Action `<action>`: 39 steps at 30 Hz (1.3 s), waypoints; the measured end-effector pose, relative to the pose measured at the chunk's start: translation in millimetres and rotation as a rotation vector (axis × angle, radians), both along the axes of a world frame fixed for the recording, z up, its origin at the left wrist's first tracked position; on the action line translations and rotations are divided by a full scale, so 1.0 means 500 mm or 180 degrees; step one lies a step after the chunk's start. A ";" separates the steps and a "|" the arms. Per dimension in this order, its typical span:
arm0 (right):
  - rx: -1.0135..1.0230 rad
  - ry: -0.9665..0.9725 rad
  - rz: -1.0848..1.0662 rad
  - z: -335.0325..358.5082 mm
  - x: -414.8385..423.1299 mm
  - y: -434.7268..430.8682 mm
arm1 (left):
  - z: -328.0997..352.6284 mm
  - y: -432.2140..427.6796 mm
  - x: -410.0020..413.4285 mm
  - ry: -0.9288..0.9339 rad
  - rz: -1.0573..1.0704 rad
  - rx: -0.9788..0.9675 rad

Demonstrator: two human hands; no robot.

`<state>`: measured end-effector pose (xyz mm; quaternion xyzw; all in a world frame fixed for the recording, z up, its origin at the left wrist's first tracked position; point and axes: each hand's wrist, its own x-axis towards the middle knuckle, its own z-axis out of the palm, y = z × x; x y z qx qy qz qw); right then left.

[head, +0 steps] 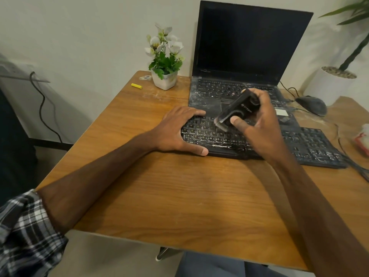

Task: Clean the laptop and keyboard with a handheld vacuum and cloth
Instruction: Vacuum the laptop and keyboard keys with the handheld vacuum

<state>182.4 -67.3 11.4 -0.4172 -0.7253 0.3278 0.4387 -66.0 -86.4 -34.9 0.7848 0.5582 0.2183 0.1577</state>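
Right hand (257,120): grip closed around the black handheld vacuum (237,110), thumb on its near face, nozzle end tilted down onto the keys of the black external keyboard (249,136). Left hand (179,130): grip spread flat, fingers over the keyboard's left end, thumb along its front edge. Keyboard lies across the wooden bench (159,196), streaked with white dust. Directly at 12 o'clock from the keyboard, touching or nearly so, stands the open black laptop (239,56), screen dark, its deck and keys also dusty. At 2 o'clock from the vacuum, a dark grey mouse (311,104) with its cable trailing over the bench. At 11 o'clock, a white pot of white artificial flowers (164,62); a small yellow cylinder (136,86) lies at 9 o'clock from that pot. A red-and-white packet (363,136) sits at the bench's right edge, partly cut off. No cloth identifiable.
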 end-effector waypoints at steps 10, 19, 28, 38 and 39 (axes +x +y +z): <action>0.0390 -0.0940 0.0363 -0.004 -0.048 -0.028 | 0.002 -0.003 0.004 0.0002 0.0035 0.0056; 0.0524 -0.0516 0.0029 -0.021 -0.071 -0.027 | 0.001 -0.003 0.003 0.0016 0.0046 0.0031; 0.0376 -0.0838 0.0361 -0.009 -0.059 -0.038 | 0.000 0.000 0.004 0.0016 0.0051 0.0039; 0.0738 -0.0834 0.0196 -0.012 -0.067 -0.017 | 0.004 -0.006 0.006 -0.0018 0.0025 0.0091; 0.0742 -0.0830 0.0191 -0.011 -0.066 -0.018 | 0.003 -0.006 0.005 -0.0019 0.0026 0.0082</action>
